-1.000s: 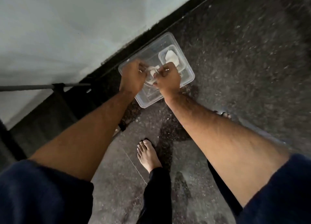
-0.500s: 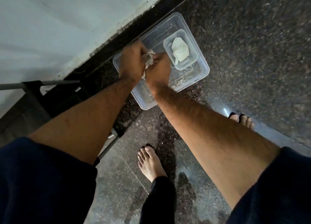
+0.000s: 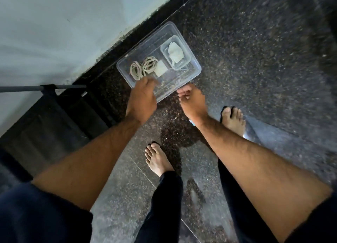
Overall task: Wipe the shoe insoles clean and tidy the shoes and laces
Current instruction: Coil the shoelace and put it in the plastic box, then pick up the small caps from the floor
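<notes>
Home interior: polished granite floor (image 3: 255, 60), bare feet (image 3: 156, 159).

The scene is dim, with cool light falling on the wall (image 3: 54, 33) at ten o'clock, the brightest area. The speckled floor (image 3: 255, 60) stays dark and grainy, with a pale glare patch at three o'clock beside the right foot (image 3: 234, 119) and a softer sheen at six o'clock. Motion blur smears the left hand (image 3: 143, 97) and right hand (image 3: 191, 100) (fingers are hard to tell apart). The tub (image 3: 196, 67) catches faint highlights on its rim. Wide-angle distortion stretches both forearms toward the bottom corners, where the sleeves fall into near-black shadow.
</notes>
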Demonstrator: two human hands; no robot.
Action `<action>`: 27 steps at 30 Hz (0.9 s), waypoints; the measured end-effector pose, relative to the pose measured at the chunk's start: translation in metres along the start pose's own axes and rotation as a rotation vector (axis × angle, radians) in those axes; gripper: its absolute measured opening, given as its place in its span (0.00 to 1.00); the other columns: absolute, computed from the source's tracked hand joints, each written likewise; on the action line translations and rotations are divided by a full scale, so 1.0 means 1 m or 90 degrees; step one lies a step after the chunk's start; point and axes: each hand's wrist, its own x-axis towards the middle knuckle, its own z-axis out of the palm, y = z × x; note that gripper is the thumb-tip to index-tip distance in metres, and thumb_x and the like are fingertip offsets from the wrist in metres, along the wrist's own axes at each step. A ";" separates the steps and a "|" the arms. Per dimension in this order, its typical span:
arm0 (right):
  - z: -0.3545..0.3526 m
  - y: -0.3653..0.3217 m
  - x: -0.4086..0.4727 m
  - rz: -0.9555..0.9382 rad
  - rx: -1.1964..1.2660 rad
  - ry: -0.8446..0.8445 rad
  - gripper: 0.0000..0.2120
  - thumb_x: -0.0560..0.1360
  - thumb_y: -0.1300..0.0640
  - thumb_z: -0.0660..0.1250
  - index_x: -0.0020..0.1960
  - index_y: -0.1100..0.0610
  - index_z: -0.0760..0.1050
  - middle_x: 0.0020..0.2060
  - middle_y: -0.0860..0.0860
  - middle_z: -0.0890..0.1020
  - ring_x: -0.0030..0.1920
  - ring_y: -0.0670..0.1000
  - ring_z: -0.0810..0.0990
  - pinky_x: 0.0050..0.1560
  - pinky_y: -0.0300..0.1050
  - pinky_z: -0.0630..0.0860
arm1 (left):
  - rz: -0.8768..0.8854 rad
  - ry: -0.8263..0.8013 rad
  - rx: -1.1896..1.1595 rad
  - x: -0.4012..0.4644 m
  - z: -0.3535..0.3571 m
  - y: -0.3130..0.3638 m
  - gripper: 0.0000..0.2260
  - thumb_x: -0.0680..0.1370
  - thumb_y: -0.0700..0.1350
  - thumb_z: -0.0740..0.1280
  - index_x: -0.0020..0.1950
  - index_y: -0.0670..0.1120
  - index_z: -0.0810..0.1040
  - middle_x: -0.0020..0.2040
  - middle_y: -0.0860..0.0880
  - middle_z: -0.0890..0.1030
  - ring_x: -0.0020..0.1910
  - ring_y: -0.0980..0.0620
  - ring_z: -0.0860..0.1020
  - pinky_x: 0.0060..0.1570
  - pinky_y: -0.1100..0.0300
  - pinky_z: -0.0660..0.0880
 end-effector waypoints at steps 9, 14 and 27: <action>-0.065 0.082 -0.062 0.088 -0.180 0.013 0.11 0.73 0.69 0.68 0.53 0.59 0.79 0.45 0.54 0.83 0.44 0.49 0.79 0.49 0.41 0.76 | 0.033 -0.163 -0.010 -0.089 0.055 0.057 0.25 0.73 0.35 0.68 0.70 0.46 0.73 0.66 0.45 0.75 0.65 0.43 0.74 0.65 0.46 0.73; -0.032 0.122 -0.039 0.004 -0.318 -0.047 0.24 0.72 0.55 0.76 0.65 0.54 0.73 0.60 0.56 0.78 0.57 0.58 0.80 0.56 0.53 0.78 | -0.011 -0.135 -0.015 -0.094 0.119 0.041 0.27 0.73 0.34 0.68 0.72 0.43 0.71 0.68 0.43 0.74 0.68 0.42 0.73 0.68 0.48 0.70; -0.080 0.064 -0.125 -0.027 -0.101 -0.136 0.10 0.70 0.61 0.77 0.49 0.56 0.79 0.38 0.49 0.84 0.34 0.41 0.77 0.40 0.37 0.75 | -0.051 -0.152 -0.038 -0.172 0.059 0.083 0.28 0.73 0.35 0.66 0.73 0.43 0.69 0.68 0.42 0.73 0.67 0.41 0.73 0.66 0.43 0.73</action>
